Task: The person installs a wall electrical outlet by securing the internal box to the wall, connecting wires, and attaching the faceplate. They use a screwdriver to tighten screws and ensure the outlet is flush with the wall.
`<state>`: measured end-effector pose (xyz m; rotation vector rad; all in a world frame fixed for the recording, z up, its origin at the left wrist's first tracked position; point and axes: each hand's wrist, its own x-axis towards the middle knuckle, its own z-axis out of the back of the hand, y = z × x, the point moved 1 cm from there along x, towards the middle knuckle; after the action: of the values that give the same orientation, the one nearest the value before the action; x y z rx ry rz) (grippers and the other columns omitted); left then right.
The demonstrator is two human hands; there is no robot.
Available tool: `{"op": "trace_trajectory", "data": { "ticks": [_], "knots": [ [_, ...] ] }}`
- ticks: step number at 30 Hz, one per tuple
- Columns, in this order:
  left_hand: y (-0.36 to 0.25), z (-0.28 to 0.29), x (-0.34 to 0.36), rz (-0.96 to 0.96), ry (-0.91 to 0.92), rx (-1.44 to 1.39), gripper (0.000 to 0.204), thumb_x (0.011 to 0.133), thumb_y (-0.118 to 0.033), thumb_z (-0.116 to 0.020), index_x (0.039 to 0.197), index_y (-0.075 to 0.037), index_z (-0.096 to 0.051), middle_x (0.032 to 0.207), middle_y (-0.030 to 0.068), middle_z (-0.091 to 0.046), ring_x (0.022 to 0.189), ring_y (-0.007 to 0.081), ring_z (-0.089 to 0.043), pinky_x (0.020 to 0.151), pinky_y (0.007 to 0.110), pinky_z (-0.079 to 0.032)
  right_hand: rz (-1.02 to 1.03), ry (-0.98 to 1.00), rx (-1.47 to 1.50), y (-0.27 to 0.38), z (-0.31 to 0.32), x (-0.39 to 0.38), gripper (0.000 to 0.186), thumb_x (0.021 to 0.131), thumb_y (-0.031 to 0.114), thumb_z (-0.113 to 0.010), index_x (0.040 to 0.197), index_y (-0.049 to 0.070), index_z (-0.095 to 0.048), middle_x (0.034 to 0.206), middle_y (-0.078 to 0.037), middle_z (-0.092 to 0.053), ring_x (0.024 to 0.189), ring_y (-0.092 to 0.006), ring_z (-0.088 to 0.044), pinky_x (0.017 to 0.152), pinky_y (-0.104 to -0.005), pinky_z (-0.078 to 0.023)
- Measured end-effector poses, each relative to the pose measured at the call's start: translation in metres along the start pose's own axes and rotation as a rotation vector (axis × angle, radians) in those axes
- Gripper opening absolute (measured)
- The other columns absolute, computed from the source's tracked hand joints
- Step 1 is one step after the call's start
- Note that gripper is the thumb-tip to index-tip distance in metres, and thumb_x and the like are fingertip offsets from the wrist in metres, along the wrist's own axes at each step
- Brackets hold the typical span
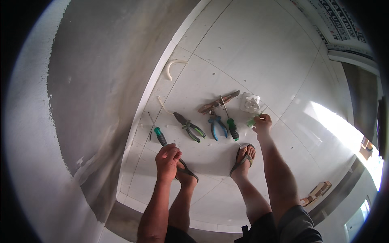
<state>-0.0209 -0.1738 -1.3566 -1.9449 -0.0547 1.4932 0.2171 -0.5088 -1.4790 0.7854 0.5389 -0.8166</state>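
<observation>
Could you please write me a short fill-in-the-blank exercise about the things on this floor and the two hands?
1. The pliers nearest the white socket have ____ handles.
2. Between the left hand and the right hand, the ____ one is nearer the white socket.
3. The floor is laid with large white ____.
4. The screwdriver nearest the left hand has a handle in black and ____.

Missing words: blue; right; tiles; green.

A small green tool [251, 121] with a thin shaft slants upward in the right fingers [266, 118].
</observation>
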Motion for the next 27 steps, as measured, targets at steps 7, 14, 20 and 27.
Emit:
{"op": "trace_trajectory", "data": {
  "ticks": [7, 14, 20, 27],
  "knots": [
    [-0.003, -0.031, -0.012, 0.089, 0.109, -0.051, 0.022, 0.098, 0.0, -0.069, 0.12, 0.002, -0.069, 0.095, 0.0085, -0.072, 0.086, 0.0176, -0.07, 0.08, 0.03, -0.058, 0.047, 0.038, 0.287, -0.033, 0.021, 0.006, 0.02, 0.093, 0.021, -0.073, 0.109, 0.009, -0.067, 0.087, -0.003, -0.067, 0.078, -0.0149, -0.066, 0.063, -0.0349, -0.053],
    [0.02, -0.029, -0.015, 0.156, 0.138, -0.118, 0.02, 0.097, -0.007, -0.073, 0.116, 0.002, -0.071, 0.09, 0.0057, -0.07, 0.077, 0.0167, -0.066, 0.075, 0.031, -0.052, 0.399, 0.008, -0.338, 0.003, 0.002, -0.005, 0.03, 0.088, 0.029, -0.077, 0.101, 0.004, -0.067, 0.091, -0.013, -0.074, 0.084, -0.0225, -0.072, 0.075, -0.0403, -0.055],
    [0.021, -0.044, -0.025, 0.274, 0.191, -0.227, 0.012, 0.1, -0.01, -0.071, 0.109, -0.002, -0.07, 0.089, 0.0035, -0.069, 0.082, 0.0176, -0.066, 0.074, 0.032, -0.052, 0.232, -0.221, 0.162, -0.04, 0.026, 0.032, 0.02, 0.084, 0.017, -0.07, 0.099, 0.004, -0.066, 0.084, -0.009, -0.065, 0.082, -0.0253, -0.066, 0.076, -0.0402, -0.056],
    [-0.012, -0.076, -0.052, 0.271, 0.34, -0.41, 0.01, 0.103, -0.009, -0.063, 0.106, -0.003, -0.07, 0.093, 0.0078, -0.07, 0.085, 0.0196, -0.066, 0.073, 0.033, -0.053, 0.332, -0.115, 0.585, -0.009, 0.076, -0.03, 0.025, 0.093, 0.01, -0.053, 0.111, 0.0, -0.067, 0.076, -0.003, -0.056, 0.063, -0.016, -0.06, 0.055, -0.0308, -0.05]
  ]
}}
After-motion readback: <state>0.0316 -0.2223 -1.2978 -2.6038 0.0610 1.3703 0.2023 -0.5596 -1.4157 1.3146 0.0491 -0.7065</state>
